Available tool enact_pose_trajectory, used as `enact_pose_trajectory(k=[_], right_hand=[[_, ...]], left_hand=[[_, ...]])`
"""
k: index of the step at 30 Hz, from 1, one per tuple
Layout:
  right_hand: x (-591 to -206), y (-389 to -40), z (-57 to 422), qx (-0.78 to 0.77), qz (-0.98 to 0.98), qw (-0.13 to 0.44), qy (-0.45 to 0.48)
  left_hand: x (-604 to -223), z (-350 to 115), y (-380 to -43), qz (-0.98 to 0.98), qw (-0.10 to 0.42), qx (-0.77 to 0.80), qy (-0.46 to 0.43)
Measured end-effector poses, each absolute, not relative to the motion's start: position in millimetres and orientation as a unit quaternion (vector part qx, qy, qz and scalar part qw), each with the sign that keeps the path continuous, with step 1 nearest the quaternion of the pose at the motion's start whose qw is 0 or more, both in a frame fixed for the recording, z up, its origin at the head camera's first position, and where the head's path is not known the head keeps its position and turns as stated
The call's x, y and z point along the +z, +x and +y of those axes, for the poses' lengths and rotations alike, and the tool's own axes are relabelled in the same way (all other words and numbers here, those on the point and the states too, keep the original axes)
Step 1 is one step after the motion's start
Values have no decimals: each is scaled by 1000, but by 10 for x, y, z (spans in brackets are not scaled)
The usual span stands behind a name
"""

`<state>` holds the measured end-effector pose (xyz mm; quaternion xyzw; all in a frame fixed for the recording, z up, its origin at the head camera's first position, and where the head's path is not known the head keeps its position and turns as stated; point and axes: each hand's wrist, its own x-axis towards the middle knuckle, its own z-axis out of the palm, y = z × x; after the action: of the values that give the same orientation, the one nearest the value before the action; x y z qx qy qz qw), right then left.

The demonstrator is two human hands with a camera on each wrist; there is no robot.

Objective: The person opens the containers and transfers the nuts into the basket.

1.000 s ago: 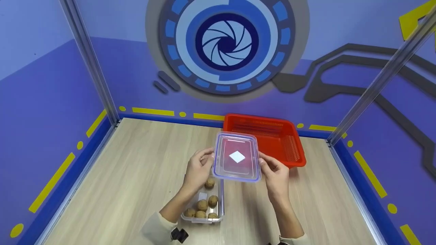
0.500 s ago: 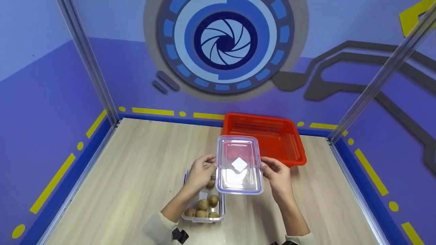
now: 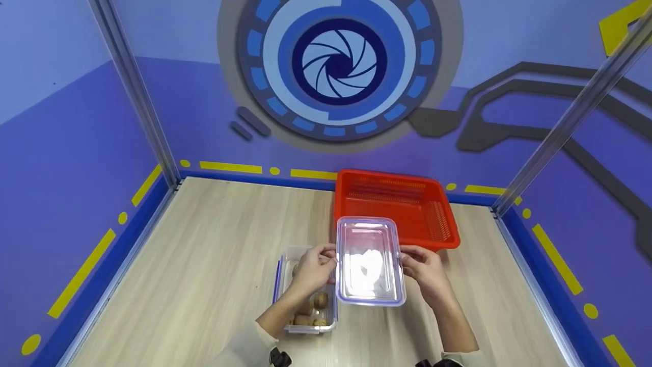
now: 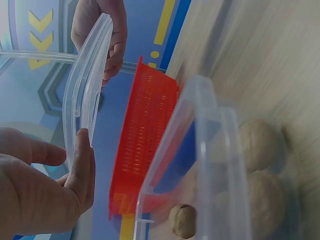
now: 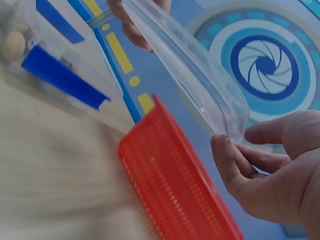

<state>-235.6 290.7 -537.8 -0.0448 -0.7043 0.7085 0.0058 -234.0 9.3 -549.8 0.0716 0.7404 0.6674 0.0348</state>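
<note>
A clear plastic lid with a bluish rim (image 3: 371, 270) is held up above the table, tilted, between both hands. My left hand (image 3: 313, 272) pinches its left edge with thumb and fingers. The opposite edge is pinched by my right hand (image 3: 427, 272). Bright glare covers the lid's middle. Below and to the left stands an uncovered clear food container (image 3: 305, 330), partly hidden by my left hand and forearm. Several walnuts (image 3: 321, 300) lie in it; one walnut (image 4: 182, 221) shows clearly in the left wrist view. The right wrist view shows blue side clips (image 5: 65, 77) on the container.
Behind the lid, a red perforated plastic basket (image 3: 402, 211) stands against the back wall, and nothing is seen in it. The wooden table (image 3: 214, 244) is bounded by purple-blue panels (image 3: 61, 193) and metal corner posts (image 3: 135, 92).
Both hands have brought the lid nearer the person and slightly right, tilting it differently. Glare now hides the white sticker. More of the container's far end shows.
</note>
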Motion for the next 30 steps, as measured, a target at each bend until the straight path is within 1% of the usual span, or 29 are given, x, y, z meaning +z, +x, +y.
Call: enact_pose_trajectory(k=[4, 10, 17, 24, 28, 30], right_hand=[[-5472, -2351, 3022, 706, -706, -15, -46], [-5608, -2306, 3229, 684, -726, -61, -37], [-5724, -2246, 3488, 652, -750, -103, -36], [-5841, -2215, 3704, 630, -760, -152, -46], [-5898, -2219, 3784, 613, -769, -163, -81], [-5935, -2227, 3813, 605, -773, -163, -100]], left_hand=[[-5592, 189, -2301, 735, 39, 673, 76], [-5726, 347, -2233, 768, 27, 633, 97], [-5807, 535, -2136, 829, -18, 541, 137], [-5888, 692, -2032, 845, -3, 519, 129], [-5916, 802, -2020, 861, -8, 492, 127], [-5930, 861, -2016, 864, -1, 488, 124]])
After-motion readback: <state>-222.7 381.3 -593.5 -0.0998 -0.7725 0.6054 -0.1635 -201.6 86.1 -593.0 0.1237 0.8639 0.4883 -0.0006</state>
